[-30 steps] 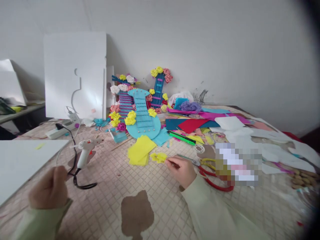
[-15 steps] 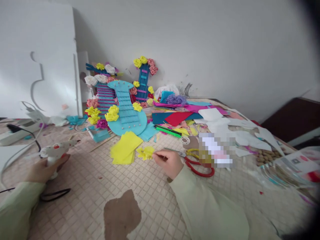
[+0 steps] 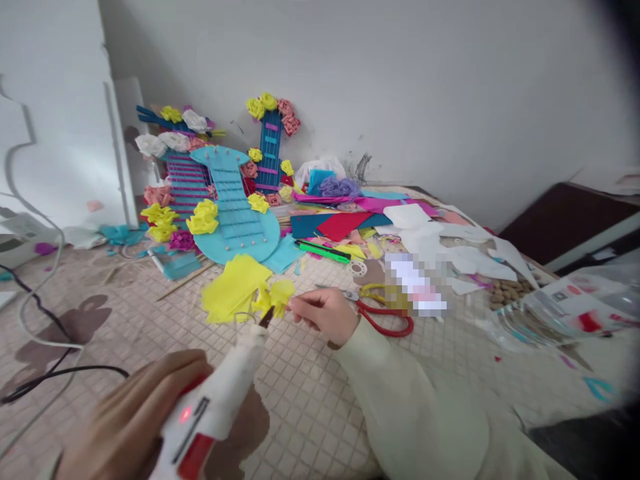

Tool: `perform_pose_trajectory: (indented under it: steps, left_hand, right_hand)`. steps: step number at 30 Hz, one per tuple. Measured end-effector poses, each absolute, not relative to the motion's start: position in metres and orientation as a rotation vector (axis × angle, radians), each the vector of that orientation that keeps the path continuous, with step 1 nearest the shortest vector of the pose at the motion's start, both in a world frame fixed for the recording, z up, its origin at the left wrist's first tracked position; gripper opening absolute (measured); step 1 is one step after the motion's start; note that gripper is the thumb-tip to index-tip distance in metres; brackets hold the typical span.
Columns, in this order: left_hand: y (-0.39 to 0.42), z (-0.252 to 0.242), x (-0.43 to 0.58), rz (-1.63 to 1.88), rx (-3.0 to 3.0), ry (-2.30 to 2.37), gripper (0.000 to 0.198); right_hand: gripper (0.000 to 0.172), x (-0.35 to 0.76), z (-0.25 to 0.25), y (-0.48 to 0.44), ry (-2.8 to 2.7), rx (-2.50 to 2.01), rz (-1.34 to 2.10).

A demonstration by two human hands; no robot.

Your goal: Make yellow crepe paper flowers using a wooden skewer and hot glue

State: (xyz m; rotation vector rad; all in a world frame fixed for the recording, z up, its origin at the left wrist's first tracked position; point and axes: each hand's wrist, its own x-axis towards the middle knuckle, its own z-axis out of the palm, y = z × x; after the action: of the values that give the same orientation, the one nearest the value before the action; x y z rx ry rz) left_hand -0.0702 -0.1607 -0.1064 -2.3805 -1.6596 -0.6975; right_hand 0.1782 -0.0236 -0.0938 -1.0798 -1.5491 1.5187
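Observation:
My left hand [image 3: 145, 413] is wrapped round a white and red glue gun [image 3: 220, 393], whose red light glows. The gun's dark nozzle tip meets the lower edge of a yellow crepe paper flower [image 3: 275, 295]. My right hand [image 3: 325, 315] pinches the flower's right side between thumb and fingertips. Beside the flower on its left lies a stack of yellow paper [image 3: 233, 287]. Behind them leans a light blue guitar-shaped board [image 3: 233, 207] with strings and yellow flowers on it.
Scissors [image 3: 385, 317] with red and yellow handles lie right of my right hand. A green cutter [image 3: 325, 251] and paper scraps [image 3: 345, 225] are behind. At the right sits a plastic bag [image 3: 565, 307]. Cables [image 3: 65, 347] run along the left.
My left hand has brought the glue gun from the far left to the yellow flower. The view has shifted somewhat to the right, while my right hand stays pinched at the flower.

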Motion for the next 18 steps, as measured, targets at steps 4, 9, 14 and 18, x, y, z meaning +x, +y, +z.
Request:
perform_pose_trajectory:
  steps: [4,9,14,18]
  left_hand:
    - [-0.152,-0.095,-0.048,-0.574,-2.456,-1.506,0.035]
    - [-0.145,-0.097,-0.049,-0.586,-2.472,-1.527,0.033]
    - [-0.144,-0.103,-0.048,-0.610,-2.483,-1.519,0.030]
    - [-0.141,-0.107,-0.047,-0.630,-2.477,-1.472,0.029]
  right_hand:
    - [0.027,0.180,-0.092,-0.025,-1.463,-1.043,1.653]
    - [0.024,0.181,-0.090,-0.025,-1.376,-1.024,1.733]
    - [0.022,0.182,-0.090,-0.025,-1.389,-1.018,1.727]
    - [0.022,0.182,-0.090,-0.025,-1.380,-1.014,1.738]
